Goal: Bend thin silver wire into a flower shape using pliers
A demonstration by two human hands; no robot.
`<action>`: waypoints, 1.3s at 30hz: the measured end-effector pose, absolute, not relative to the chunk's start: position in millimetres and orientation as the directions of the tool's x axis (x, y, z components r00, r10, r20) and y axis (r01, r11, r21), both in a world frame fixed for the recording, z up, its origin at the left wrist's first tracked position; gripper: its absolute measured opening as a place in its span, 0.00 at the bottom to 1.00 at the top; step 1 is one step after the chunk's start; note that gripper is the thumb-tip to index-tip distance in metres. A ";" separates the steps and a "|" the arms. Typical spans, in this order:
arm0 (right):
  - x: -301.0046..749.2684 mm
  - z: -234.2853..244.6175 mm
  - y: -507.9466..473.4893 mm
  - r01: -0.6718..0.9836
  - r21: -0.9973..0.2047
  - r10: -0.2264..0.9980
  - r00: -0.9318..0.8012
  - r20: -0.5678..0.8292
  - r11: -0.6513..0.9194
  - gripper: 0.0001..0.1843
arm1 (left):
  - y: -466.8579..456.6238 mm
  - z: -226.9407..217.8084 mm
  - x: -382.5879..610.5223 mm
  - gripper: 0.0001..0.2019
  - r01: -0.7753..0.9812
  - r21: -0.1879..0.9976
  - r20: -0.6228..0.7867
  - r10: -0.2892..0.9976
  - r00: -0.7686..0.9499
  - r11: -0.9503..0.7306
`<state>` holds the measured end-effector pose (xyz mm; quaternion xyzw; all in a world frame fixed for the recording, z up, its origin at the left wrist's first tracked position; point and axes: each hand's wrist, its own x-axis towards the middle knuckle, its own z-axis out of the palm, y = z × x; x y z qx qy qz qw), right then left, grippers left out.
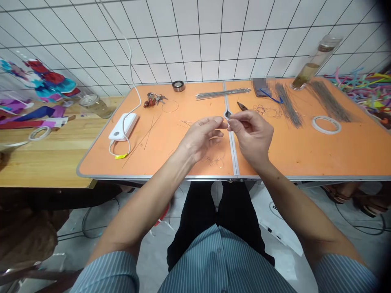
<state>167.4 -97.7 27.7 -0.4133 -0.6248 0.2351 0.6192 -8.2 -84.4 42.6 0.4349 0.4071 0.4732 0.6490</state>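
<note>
My left hand (205, 137) and my right hand (253, 136) meet fingertip to fingertip above the table's middle seam. Each is closed in a pinch of thumb and forefinger; what lies between the fingertips is too small to make out. Just behind the right fingers, a dark pointed tool tip (242, 106) shows, the rest hidden. Thin wire loops (214, 162) lie below the left hand, and more twisted wire (269, 110) lies right of the right hand. A bundle of straight wires (222, 94) rests farther back, across the seam.
The orange folding table (159, 156) carries a white power strip (124, 127), keys (155, 99), black tape (178, 86), a phone (261, 88), dark wire bundles (288, 105), a white tape ring (326, 125) and a tilted glass bottle (308, 73). Colourful strips (363, 91) lie far right.
</note>
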 end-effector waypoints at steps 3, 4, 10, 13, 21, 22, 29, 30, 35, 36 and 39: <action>179.1 33.6 -82.5 0.118 -0.862 0.854 0.126 0.505 0.492 0.10 | -75.8 13.6 -24.8 0.14 0.297 0.945 0.102 0.988 0.118 -0.133; 183.0 34.7 -75.5 0.089 -0.880 0.874 0.102 0.475 0.467 0.11 | -72.3 4.9 -29.5 0.15 0.490 0.849 0.139 0.979 0.151 -0.197; 190.0 35.6 -20.9 0.015 -0.950 0.949 -0.055 0.311 0.313 0.11 | -61.0 -22.4 -27.9 0.10 0.782 0.542 0.065 0.944 0.325 -0.307; 189.2 35.6 6.4 0.002 -0.966 0.960 -0.110 0.258 0.260 0.13 | -59.5 -26.6 -21.3 0.05 0.745 0.576 0.097 0.933 0.345 -0.336; 198.4 23.7 27.2 -0.013 -0.975 0.973 -0.064 0.224 0.223 0.12 | -54.9 -30.3 -28.1 0.13 0.728 0.581 0.117 0.922 0.369 -0.365; 198.9 22.2 26.4 -0.005 -0.974 0.972 -0.064 0.224 0.225 0.11 | -54.1 -29.9 -28.5 0.14 0.728 0.577 0.113 0.918 0.379 -0.371; 197.7 15.5 24.3 0.054 -0.975 0.974 -0.076 0.213 0.217 0.07 | -48.5 -29.8 -26.3 0.04 0.629 0.667 0.116 0.889 0.442 -0.399; 197.5 14.9 23.7 0.058 -0.975 0.975 -0.077 0.209 0.214 0.07 | -47.8 -29.4 -26.2 0.04 0.612 0.690 0.114 0.893 0.435 -0.387; 199.4 16.0 22.7 0.050 -0.976 0.976 -0.057 0.209 0.212 0.07 | -37.5 -16.2 -23.5 0.04 0.429 0.874 0.058 0.926 0.374 -0.228; 200.6 16.9 23.3 0.039 -0.976 0.976 -0.045 0.214 0.216 0.07 | -33.6 -10.6 -21.9 0.04 0.363 0.916 0.027 0.931 0.365 -0.169; 205.2 19.9 26.1 0.001 -0.972 0.972 0.001 0.235 0.235 0.09 | -19.5 9.2 -14.6 0.06 0.162 0.986 -0.026 0.936 0.352 -0.033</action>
